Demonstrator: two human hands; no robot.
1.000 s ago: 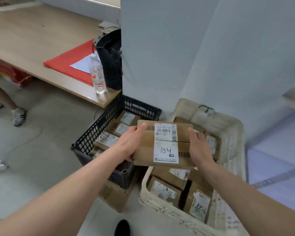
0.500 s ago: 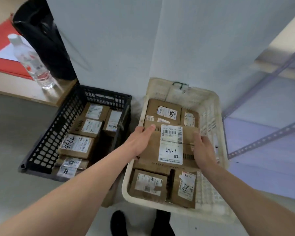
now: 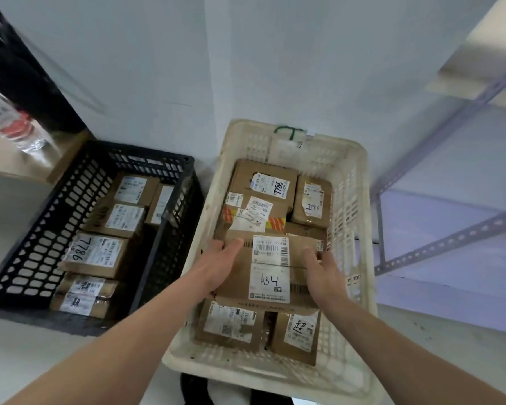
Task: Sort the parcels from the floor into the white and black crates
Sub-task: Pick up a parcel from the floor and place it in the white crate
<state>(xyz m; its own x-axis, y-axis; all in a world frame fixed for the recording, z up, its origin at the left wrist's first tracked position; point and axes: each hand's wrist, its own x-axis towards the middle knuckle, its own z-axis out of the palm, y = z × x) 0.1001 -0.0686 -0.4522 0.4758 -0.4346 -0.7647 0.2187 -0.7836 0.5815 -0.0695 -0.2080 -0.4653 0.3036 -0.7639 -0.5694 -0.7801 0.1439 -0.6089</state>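
Note:
A brown cardboard parcel (image 3: pixel 270 268) with a white label reading A34 lies inside the white crate (image 3: pixel 354 217), on top of other parcels there. My left hand (image 3: pixel 219 263) holds its left edge, fingers laid over the top. My right hand (image 3: pixel 323 274) grips its right edge. The black crate (image 3: pixel 79 182) stands to the left and holds several labelled parcels, one marked 7786 (image 3: pixel 95 252).
More parcels fill the white crate, one marked 7786 (image 3: pixel 313 201) at the back right. A grey wall rises behind both crates. A metal shelf frame (image 3: pixel 438 241) stands at right. A water bottle (image 3: pixel 9 124) and a black bag (image 3: pixel 21 74) sit on a table at left.
The A34 parcel has travelled from above the gap between the crates down into the white crate, both hands still on it. The view has swung right and down.

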